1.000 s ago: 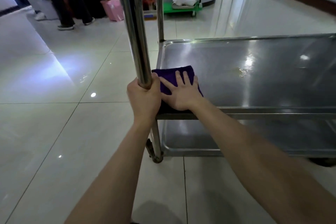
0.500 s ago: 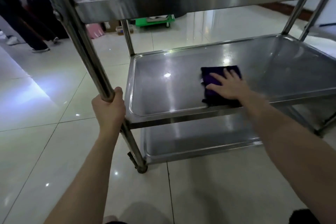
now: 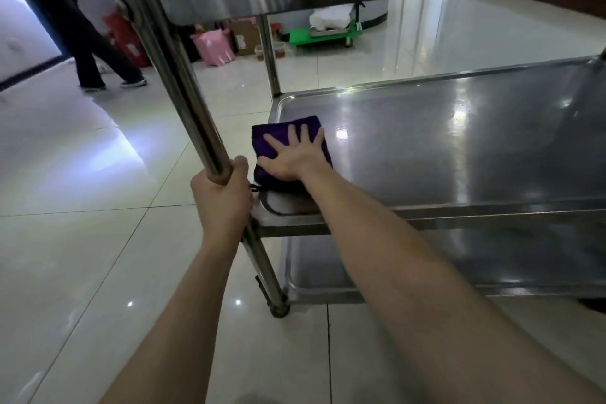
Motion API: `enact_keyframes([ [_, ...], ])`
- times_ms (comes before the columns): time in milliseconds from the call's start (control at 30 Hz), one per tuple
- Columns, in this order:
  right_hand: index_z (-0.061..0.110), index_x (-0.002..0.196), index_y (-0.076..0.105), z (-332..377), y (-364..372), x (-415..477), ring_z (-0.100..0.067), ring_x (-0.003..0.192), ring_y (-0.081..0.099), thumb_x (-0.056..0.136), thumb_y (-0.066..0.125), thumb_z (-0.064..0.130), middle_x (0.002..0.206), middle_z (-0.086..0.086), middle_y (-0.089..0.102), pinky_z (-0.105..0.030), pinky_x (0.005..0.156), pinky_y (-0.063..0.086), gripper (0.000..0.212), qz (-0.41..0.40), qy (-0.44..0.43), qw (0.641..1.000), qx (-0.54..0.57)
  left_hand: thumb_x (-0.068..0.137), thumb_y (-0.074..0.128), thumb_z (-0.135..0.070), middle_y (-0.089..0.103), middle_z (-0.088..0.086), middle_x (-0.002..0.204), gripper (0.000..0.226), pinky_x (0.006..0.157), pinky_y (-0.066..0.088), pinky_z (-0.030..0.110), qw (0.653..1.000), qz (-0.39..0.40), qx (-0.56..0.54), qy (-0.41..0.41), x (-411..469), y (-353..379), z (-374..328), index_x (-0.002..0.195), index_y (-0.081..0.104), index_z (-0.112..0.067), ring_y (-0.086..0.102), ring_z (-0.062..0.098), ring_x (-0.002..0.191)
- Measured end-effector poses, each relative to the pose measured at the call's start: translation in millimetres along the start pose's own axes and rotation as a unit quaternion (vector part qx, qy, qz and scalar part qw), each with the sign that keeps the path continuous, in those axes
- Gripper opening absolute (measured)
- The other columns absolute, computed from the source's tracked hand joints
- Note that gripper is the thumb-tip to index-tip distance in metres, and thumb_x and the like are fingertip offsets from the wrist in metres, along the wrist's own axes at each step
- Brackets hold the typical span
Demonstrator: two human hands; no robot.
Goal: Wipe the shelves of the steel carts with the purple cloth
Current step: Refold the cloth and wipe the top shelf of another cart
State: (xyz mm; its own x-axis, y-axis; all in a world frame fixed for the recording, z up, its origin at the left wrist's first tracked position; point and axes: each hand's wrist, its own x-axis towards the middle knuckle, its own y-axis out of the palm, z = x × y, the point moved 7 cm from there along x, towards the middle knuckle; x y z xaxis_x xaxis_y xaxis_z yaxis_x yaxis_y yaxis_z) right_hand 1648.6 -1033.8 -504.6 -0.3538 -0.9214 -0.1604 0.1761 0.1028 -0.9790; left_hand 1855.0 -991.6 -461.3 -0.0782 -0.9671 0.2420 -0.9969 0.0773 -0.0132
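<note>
- You're wrapping your left hand [image 3: 222, 198] tight around the round, polished steel post [image 3: 183, 92] of the cart.
- Just right of it, the purple cloth [image 3: 270, 139], a folded fuzzy square, is lying in the near-left corner of the glossy middle shelf [image 3: 459, 157].
- Your right hand [image 3: 292, 161] is pressing flat on it, fingers spread straight.
- Half a second back that cloth was sitting mid-shelf; it's now swept back left, beside the post.
</note>
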Motion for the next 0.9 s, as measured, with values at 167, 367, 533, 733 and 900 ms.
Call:
enact_keyframes([
  [167,0.052,0.169,0.007,-23.5,-1.5,-27.1,-0.029,0.167,-0.009,0.099,0.021,0.079,0.182,-0.002,-0.004,-0.061,0.130,-0.011,0.077,-0.011,-0.068,0.997,0.017,0.090,0.070,-0.029,0.045,0.005,0.055,0.028,0.046,0.041,0.031,1.000,0.003,-0.013,-0.014,-2.2,-1.8,0.0,0.072,0.052,-0.017,0.045,0.020,0.047],
  [367,0.053,0.169,0.011,-235.4,-18.2,-68.3,-0.025,0.168,-0.003,0.096,0.021,0.084,0.182,0.004,-0.001,-0.056,0.132,-0.005,0.081,-0.037,0.154,0.987,0.042,0.086,0.070,-0.032,0.045,0.005,0.055,0.036,0.048,0.043,0.031,1.000,-0.006,0.003,-0.024,-2.6,-2.3,-0.7,0.059,0.046,-0.026,0.045,0.021,0.047],
  [533,0.046,0.172,0.006,-295.4,-24.8,-72.0,-0.038,0.166,-0.008,0.094,0.018,0.091,0.182,-0.010,-0.006,-0.070,0.128,-0.007,0.091,-0.035,0.283,0.958,0.033,0.090,0.070,-0.030,0.043,0.010,0.059,0.028,0.046,0.040,0.030,1.000,0.002,-0.018,-0.008,-5.3,0.2,0.0,0.074,0.051,-0.016,0.043,0.020,0.047],
  [733,0.037,0.173,0.009,-157.2,-30.5,-8.7,-0.052,0.163,-0.007,0.098,0.023,0.085,0.179,-0.023,-0.005,-0.078,0.123,-0.007,0.090,-0.039,0.212,0.976,0.010,0.091,0.068,-0.029,0.040,0.011,0.064,0.046,0.054,0.035,0.038,1.000,-0.002,-0.028,-0.002,-2.7,0.5,3.0,0.076,0.039,0.003,0.038,0.025,0.056],
  [900,0.043,0.172,0.004,-2.8,7.8,-15.3,-0.047,0.164,-0.011,0.096,0.020,0.086,0.180,-0.018,-0.007,-0.075,0.123,-0.014,0.089,-0.033,0.012,0.999,-0.003,0.091,0.068,-0.030,0.041,0.014,0.061,0.039,0.053,0.039,0.038,1.000,-0.015,-0.006,-0.006,-1.9,-2.9,3.6,0.069,0.043,-0.010,0.042,0.024,0.053],
])
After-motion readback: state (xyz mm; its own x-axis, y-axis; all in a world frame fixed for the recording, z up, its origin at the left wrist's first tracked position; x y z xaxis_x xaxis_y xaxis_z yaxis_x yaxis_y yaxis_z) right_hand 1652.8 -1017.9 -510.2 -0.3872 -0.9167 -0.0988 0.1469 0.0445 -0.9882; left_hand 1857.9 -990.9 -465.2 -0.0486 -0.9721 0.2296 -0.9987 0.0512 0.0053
